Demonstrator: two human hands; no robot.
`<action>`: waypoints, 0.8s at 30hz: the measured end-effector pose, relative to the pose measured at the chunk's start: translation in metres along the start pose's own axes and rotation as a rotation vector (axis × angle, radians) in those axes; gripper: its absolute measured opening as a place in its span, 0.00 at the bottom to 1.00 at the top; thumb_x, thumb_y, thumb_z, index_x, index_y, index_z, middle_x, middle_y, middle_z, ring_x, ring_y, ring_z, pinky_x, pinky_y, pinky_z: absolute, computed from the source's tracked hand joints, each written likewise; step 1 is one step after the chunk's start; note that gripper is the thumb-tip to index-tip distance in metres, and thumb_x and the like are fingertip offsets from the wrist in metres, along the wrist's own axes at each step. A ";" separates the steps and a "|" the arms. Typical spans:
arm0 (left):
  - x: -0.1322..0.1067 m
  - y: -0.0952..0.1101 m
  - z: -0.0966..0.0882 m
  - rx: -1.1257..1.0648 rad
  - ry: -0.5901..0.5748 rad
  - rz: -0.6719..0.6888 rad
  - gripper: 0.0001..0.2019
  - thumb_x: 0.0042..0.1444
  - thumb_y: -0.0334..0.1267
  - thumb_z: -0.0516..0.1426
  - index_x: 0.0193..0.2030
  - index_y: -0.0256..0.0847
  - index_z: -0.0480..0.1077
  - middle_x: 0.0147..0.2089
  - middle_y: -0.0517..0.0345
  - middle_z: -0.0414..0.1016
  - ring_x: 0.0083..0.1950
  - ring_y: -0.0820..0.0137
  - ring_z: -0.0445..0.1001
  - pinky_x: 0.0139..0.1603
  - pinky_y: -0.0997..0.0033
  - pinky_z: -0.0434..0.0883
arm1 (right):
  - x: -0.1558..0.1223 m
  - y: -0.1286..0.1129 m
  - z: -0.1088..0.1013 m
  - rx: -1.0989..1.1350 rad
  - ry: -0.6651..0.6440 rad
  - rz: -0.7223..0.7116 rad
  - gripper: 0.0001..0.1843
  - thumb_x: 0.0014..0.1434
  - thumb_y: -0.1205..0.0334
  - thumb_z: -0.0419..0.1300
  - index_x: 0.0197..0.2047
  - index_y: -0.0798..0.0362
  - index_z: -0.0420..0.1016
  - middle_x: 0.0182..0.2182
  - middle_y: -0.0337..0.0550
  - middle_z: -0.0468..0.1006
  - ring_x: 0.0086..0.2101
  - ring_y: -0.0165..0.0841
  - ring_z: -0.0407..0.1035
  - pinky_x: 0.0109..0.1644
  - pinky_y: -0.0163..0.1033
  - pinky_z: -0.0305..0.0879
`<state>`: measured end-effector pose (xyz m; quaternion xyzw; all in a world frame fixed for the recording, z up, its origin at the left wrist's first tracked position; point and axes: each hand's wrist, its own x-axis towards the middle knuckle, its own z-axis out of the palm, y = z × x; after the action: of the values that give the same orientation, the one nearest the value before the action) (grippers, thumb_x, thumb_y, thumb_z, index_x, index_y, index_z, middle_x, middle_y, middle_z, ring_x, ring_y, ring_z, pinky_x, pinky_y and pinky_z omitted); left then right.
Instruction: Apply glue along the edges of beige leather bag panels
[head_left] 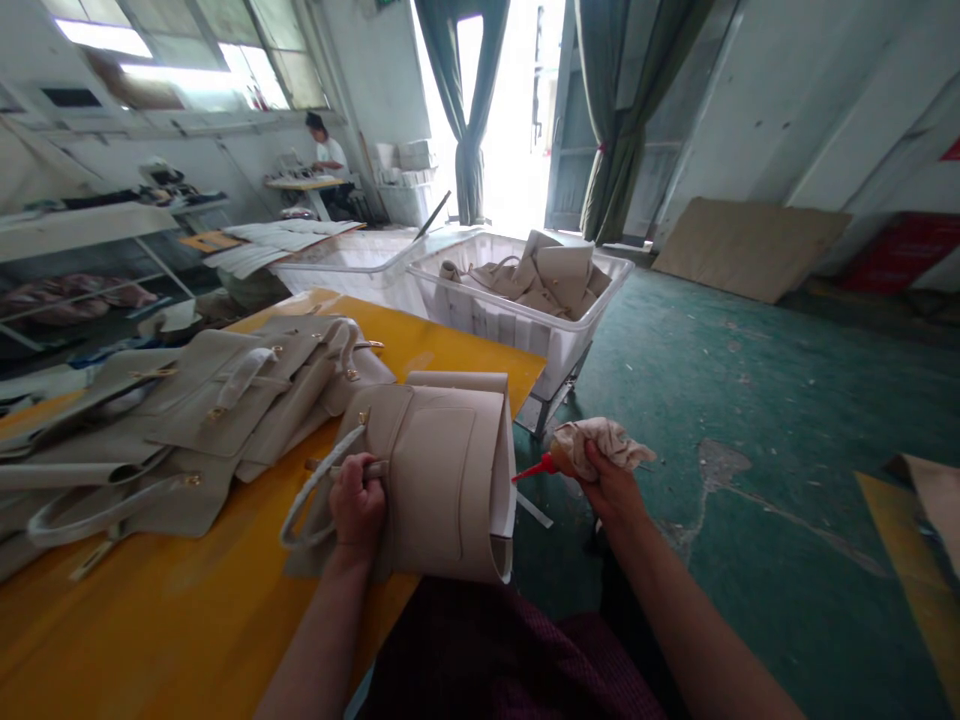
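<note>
A beige handbag body [435,480] lies on its side at the table edge, its open end facing right. My left hand [358,500] is closed on the bag's strap, near a pale wrapped handle [319,485]. In my right hand [611,485] is a glue bottle [568,458] with a red nozzle, a crumpled cloth [607,440] around it. The nozzle tip points left at the edge of the bag's open end; whether it touches cannot be made out. Left of the bag, several flat beige bag pieces [225,385] with handles are piled up.
The yellow table [262,600] stretches out to my left. Beyond it stand white wheeled bins [517,310], one holding beige pieces. A person [328,155] sits at a sewing machine at the back. A brown board [750,245] leans on the right wall above the green floor.
</note>
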<state>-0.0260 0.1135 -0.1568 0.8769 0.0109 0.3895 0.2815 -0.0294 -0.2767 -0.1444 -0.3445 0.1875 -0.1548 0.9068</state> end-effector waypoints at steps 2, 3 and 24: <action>0.001 0.002 -0.001 -0.012 -0.005 -0.020 0.10 0.52 0.30 0.52 0.40 0.46 0.68 0.36 0.55 0.76 0.41 0.60 0.75 0.45 0.63 0.70 | -0.007 -0.001 0.001 -0.004 0.013 0.005 0.30 0.30 0.63 0.87 0.38 0.47 0.82 0.38 0.36 0.85 0.38 0.37 0.81 0.45 0.39 0.81; 0.001 0.003 -0.001 -0.022 -0.004 -0.022 0.10 0.52 0.30 0.52 0.40 0.46 0.68 0.36 0.55 0.76 0.41 0.60 0.75 0.45 0.63 0.70 | -0.010 -0.002 0.002 -0.004 0.017 0.009 0.30 0.30 0.63 0.87 0.38 0.48 0.82 0.37 0.36 0.85 0.38 0.36 0.81 0.44 0.38 0.81; 0.001 0.002 0.000 -0.012 -0.011 -0.027 0.10 0.51 0.31 0.52 0.40 0.44 0.67 0.37 0.51 0.76 0.42 0.58 0.75 0.46 0.61 0.70 | -0.078 -0.008 -0.014 -0.033 0.063 0.209 0.30 0.30 0.58 0.88 0.37 0.50 0.83 0.35 0.39 0.86 0.35 0.38 0.81 0.38 0.38 0.83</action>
<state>-0.0259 0.1118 -0.1553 0.8771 0.0190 0.3810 0.2919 -0.1061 -0.2583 -0.1303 -0.3329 0.2533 -0.0669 0.9059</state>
